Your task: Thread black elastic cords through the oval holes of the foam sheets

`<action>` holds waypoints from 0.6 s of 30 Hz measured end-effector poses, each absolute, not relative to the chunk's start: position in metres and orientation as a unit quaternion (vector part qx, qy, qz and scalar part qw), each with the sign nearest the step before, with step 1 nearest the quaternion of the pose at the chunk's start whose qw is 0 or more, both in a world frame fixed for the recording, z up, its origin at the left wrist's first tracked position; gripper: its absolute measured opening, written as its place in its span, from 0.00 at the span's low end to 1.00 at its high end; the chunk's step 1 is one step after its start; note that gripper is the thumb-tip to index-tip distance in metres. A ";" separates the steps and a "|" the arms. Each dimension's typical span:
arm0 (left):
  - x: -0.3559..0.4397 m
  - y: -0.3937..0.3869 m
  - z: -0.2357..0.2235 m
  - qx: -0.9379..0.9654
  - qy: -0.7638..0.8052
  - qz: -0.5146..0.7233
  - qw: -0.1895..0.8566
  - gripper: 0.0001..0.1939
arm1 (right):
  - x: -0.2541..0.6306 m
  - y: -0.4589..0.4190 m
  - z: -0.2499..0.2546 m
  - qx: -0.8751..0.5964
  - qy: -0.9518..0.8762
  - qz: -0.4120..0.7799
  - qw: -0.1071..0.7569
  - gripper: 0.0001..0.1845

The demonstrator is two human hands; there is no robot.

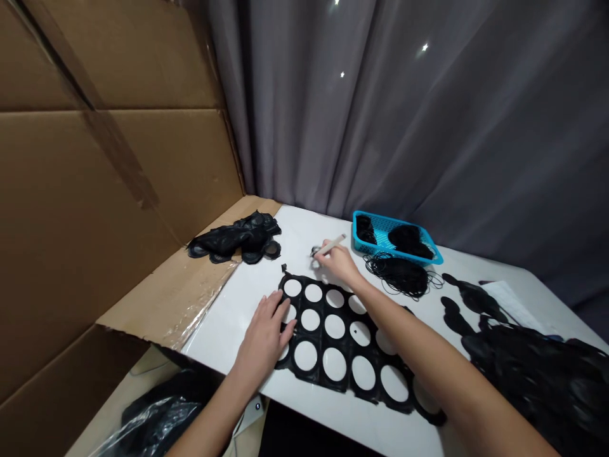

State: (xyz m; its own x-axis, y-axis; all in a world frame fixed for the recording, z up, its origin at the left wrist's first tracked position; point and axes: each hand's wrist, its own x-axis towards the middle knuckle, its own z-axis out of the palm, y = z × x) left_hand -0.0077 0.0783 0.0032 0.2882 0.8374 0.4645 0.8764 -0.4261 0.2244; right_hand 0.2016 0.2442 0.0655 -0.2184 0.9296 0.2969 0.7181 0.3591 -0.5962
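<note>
The holed sheet (348,347) lies flat on the desk (223,325), partly under the right forearm. The left hand (266,324) rests on its left edge, fingers spread and grasping nothing, presumably steadying it. Beyond, the right hand (337,261) pinches a pen-like tool (333,244). Cords (404,276) lie before the basket (383,244).

Black sheet (321,341), round-holed; blue mesh basket (380,223); grey curtain (404,127), star-dotted.

grey curtain (404,127) with bright stars (425,47), background | taped cardboard (176,152), upright, left | plastic bag (164,412), lower left
</note>
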 end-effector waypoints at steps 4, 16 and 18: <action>-0.015 0.058 0.010 -0.795 -0.536 -0.281 0.035 0.14 | 0.185 0.191 0.050 -0.473 -0.785 0.286 0.281 0.10; -0.013 0.025 -0.005 -0.817 -0.523 -0.238 0.050 0.18 | 0.169 0.122 0.028 -0.387 -0.772 0.423 0.274 0.09; -0.013 0.025 -0.004 -0.815 -0.524 -0.241 0.047 0.18 | 0.168 0.122 0.027 -0.384 -0.778 0.413 0.275 0.09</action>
State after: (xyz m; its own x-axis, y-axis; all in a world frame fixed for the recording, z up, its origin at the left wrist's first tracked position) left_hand -0.0127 0.0253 -0.0041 0.3343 0.8320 0.4428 0.8777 -0.4460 0.1753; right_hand 0.1678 0.1221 0.0267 -0.5533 0.8255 0.1113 0.3705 0.3636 -0.8547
